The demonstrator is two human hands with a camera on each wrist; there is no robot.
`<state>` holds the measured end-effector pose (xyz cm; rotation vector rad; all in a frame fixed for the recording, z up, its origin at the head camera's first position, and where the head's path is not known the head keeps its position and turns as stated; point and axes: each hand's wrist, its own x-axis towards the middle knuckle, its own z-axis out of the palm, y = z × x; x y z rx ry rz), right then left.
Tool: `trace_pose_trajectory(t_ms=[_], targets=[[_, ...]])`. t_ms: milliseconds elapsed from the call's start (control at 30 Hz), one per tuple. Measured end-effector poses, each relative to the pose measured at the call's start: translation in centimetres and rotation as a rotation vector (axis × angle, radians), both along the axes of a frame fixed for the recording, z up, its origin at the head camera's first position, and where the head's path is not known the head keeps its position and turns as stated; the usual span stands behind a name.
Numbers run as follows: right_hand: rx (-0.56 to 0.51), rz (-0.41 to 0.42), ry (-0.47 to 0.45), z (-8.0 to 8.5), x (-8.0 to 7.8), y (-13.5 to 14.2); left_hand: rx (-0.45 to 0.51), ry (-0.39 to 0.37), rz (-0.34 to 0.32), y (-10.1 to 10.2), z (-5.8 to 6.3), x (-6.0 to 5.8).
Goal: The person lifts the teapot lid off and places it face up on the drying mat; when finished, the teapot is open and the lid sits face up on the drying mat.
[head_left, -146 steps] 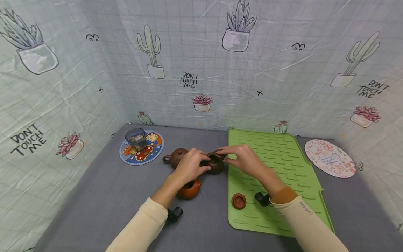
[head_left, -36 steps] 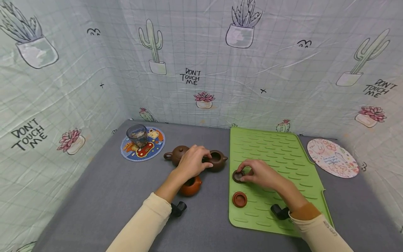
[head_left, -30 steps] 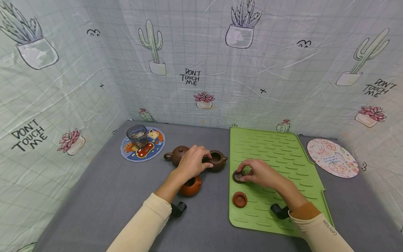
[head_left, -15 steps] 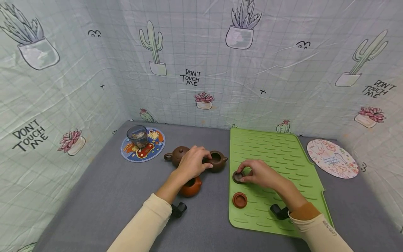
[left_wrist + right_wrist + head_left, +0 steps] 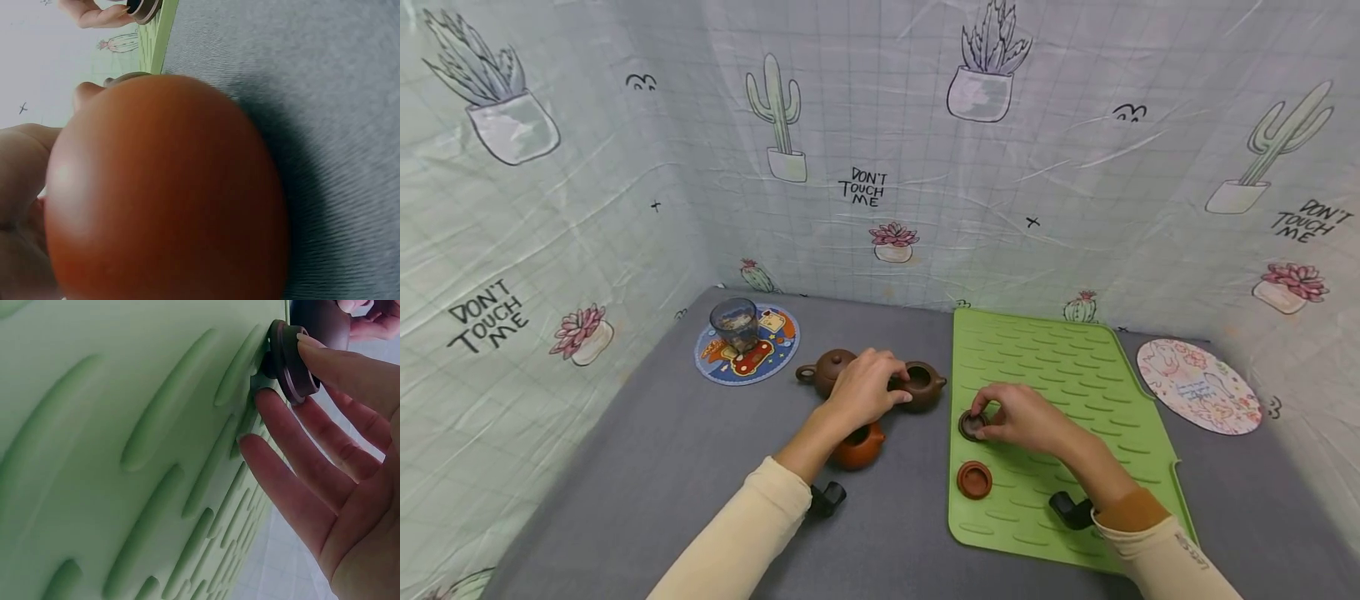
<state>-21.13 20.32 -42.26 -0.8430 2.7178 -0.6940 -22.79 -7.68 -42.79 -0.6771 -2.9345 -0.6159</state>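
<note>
My left hand (image 5: 867, 387) holds the open dark brown teapot (image 5: 922, 397) at its near left side; its handle is hidden by the fingers. On the green mat, my right hand (image 5: 1026, 421) pinches the rim of a dark brown teapot lid (image 5: 972, 425), which lies upside down; the right wrist view shows thumb and fingers at the lid (image 5: 290, 362). Just below it lies a reddish-brown lid (image 5: 974, 480), hollow side up. A lidless reddish-brown teapot (image 5: 859, 450) stands below my left hand and fills much of the left wrist view. Behind that hand sits a lidded brown teapot (image 5: 829, 367).
A glass (image 5: 736, 327) with dried bits inside stands on a blue patterned round mat (image 5: 782, 354) at the back left. The ridged green mat (image 5: 1037, 350) covers the right-centre of the grey table. A pink floral round mat (image 5: 1199, 386) lies at far right.
Since the earliest frame, my right hand has carried the dark lid from the teapot's opening down to the green mat. Over the last second both hands stay put; the head view shifts slightly.
</note>
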Motion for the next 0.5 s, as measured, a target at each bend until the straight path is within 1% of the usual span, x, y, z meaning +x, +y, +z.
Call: trace_pose_trajectory(t_ms=[200, 333, 433, 500], targets=[[0.009, 0.014, 0.011, 0.4, 0.0, -0.2, -0.041, -0.022, -0.024, -0.1, 0.6, 0.0], [0.045, -0.009, 0.016, 1.0, -0.1, -0.3, -0.078, -0.044, -0.050, -0.4, 1.1, 0.1], [0.081, -0.029, 0.043, 1.5, -0.1, -0.5, -0.066, -0.036, -0.057, -1.0, 1.6, 0.2], [0.088, -0.023, 0.076, 1.7, -0.3, -0.8, -0.047, -0.016, -0.050, -1.6, 2.0, 0.1]])
